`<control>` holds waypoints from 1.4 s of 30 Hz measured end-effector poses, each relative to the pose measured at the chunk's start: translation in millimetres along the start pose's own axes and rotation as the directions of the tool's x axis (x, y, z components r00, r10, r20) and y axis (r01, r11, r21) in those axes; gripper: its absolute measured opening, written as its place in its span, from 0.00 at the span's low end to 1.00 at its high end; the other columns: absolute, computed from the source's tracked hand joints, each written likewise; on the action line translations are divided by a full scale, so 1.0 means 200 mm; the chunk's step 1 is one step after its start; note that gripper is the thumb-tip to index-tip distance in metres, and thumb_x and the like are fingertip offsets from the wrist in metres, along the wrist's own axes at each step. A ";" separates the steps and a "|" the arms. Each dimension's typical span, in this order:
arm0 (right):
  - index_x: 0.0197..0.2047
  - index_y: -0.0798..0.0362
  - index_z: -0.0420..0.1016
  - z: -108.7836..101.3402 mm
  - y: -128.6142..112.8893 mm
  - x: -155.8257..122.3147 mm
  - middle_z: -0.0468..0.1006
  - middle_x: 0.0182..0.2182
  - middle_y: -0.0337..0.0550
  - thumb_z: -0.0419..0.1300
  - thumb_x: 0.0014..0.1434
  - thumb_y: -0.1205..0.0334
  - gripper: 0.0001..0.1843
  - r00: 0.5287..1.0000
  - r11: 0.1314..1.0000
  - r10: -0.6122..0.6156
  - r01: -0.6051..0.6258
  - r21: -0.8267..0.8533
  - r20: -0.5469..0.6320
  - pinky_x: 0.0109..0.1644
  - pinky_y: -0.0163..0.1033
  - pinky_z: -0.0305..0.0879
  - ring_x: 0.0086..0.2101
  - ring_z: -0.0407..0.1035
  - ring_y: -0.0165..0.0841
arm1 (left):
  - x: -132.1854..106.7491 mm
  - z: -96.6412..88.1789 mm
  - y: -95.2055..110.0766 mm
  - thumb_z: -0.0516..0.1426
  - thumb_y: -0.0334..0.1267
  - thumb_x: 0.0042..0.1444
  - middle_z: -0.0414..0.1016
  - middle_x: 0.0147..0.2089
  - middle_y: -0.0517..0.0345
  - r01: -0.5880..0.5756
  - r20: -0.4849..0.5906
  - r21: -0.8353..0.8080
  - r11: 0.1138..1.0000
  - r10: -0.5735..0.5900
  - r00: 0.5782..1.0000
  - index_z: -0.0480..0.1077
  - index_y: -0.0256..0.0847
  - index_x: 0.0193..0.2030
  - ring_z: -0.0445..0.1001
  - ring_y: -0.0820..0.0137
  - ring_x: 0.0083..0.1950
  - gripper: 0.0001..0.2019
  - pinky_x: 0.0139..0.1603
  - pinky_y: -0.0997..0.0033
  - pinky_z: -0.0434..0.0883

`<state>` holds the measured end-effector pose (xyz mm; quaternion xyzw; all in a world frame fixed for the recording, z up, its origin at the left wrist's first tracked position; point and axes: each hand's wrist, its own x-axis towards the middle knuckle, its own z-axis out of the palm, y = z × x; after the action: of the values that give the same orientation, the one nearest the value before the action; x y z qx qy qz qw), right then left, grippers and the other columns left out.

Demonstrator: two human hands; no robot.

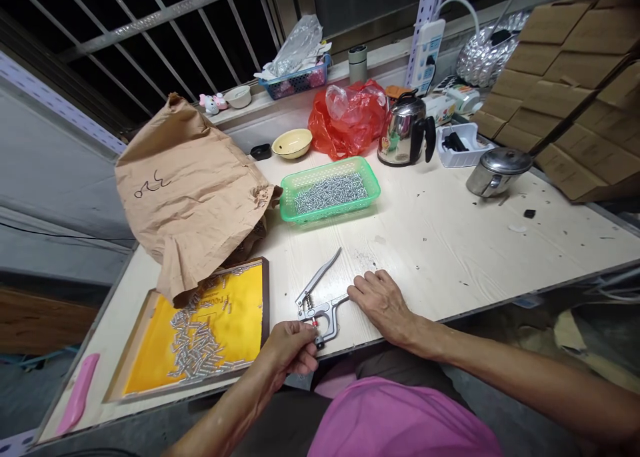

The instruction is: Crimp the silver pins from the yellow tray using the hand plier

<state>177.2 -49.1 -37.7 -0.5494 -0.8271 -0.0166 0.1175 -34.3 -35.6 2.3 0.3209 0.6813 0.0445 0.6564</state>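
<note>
Silver hand pliers with a spring and a rounded jaw frame lie at the table's front edge, handles spread apart. My right hand is closed round the end of the lower handle. At the jaw, my left hand has thumb and forefinger pinched together; whatever lies between them is hidden. Left of that hand, a shallow tray with a yellow bottom holds a pile of small silver metal pieces. Farther back, a green plastic basket contains many small silver pieces.
A large brown paper bag leans over the tray's back edge. A pink-handled object lies at the left. Behind stand a yellow bowl, a red plastic bag, a kettle, a lidded metal pot and cardboard.
</note>
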 end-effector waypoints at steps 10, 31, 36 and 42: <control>0.40 0.51 0.70 -0.08 0.10 0.25 0.69 0.39 0.44 0.52 0.63 0.69 0.07 0.983 0.980 -0.178 0.174 0.095 0.036 0.39 0.42 0.48 0.41 0.57 0.37 | -0.01 0.03 -0.04 0.67 0.46 0.39 0.70 0.18 0.65 0.010 -0.015 -0.062 0.998 -0.011 1.000 0.64 0.37 0.27 0.72 0.75 0.17 0.18 0.14 0.82 0.64; 0.36 0.54 0.71 0.07 0.25 0.26 0.71 0.34 0.44 0.52 0.64 0.67 0.08 0.984 0.984 -0.179 0.178 0.027 0.025 0.39 0.41 0.47 0.39 0.57 0.36 | 0.01 0.09 0.02 0.65 0.50 0.36 0.69 0.17 0.64 -0.024 0.109 0.115 0.993 0.011 0.994 0.65 0.36 0.26 0.69 0.77 0.15 0.20 0.12 0.84 0.61; 0.34 0.52 0.72 0.07 0.28 0.33 0.71 0.33 0.43 0.53 0.64 0.60 0.09 0.981 0.978 -0.178 0.168 0.120 0.080 0.40 0.42 0.46 0.39 0.57 0.37 | 0.01 0.11 0.00 0.64 0.50 0.38 0.69 0.16 0.64 -0.014 0.111 0.099 0.995 0.003 0.994 0.63 0.37 0.24 0.70 0.76 0.15 0.19 0.12 0.83 0.62; 0.35 0.54 0.73 0.03 0.26 0.31 0.72 0.36 0.46 0.53 0.64 0.61 0.10 0.986 0.979 -0.135 0.118 0.165 0.100 0.43 0.42 0.50 0.41 0.58 0.38 | -0.01 0.14 -0.01 0.63 0.47 0.41 0.68 0.16 0.66 -0.016 0.048 0.058 0.998 0.013 0.999 0.63 0.38 0.28 0.71 0.74 0.15 0.17 0.13 0.82 0.64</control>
<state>201.4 28.0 -36.5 -0.4846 -0.8643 0.0723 0.1137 -8.8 -47.9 -0.2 0.3456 0.6641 0.0217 0.6626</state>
